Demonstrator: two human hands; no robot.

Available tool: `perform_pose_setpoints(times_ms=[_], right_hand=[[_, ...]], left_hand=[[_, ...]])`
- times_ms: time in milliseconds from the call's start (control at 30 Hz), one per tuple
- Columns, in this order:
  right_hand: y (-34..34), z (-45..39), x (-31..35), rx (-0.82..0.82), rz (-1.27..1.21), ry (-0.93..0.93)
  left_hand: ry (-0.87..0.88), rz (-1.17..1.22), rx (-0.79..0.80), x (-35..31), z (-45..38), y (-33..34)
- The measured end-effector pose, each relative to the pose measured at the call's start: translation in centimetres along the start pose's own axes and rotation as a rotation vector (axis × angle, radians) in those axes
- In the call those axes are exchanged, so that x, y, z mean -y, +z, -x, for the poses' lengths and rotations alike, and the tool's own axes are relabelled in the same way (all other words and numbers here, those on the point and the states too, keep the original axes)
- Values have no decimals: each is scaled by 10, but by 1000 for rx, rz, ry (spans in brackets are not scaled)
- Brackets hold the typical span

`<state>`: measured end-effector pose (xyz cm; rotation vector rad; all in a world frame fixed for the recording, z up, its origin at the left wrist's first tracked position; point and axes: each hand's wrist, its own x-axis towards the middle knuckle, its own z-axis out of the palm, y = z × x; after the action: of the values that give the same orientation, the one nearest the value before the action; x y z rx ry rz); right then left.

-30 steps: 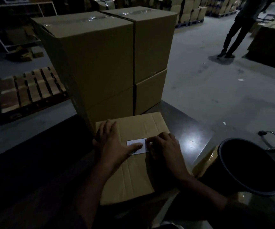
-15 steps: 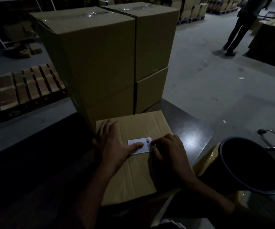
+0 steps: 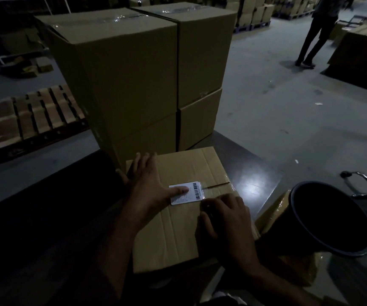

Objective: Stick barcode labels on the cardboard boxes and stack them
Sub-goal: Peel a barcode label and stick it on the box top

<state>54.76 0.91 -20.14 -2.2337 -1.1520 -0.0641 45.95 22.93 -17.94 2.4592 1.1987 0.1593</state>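
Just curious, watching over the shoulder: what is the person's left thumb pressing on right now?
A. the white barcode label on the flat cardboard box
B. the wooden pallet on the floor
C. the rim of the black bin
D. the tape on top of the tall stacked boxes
A: the left hand lies spread on the flat cardboard box, its thumb pressing on the white barcode label.
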Motion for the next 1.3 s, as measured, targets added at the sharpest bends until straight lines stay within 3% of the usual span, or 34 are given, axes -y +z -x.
perform_pose_setpoints(times_ms=[167,333,467,800,1300], right_hand=[[-1,-9,-8,-47,71,-41],[-9,-44,-32,14,115,-119],[-16,-68,-44,110,120,-214],[10,-48,-19,13,48,-12],[10,-43,-19,5,44,14]], left_hand=[[50,-51,149,-6,-17,-23],[-168,-62,107,-3,1,-21],[-195,-72,8,-1,24,-5],[-68,-52,-207,11,36,14],[-82,-43,-221,11,37,16]])
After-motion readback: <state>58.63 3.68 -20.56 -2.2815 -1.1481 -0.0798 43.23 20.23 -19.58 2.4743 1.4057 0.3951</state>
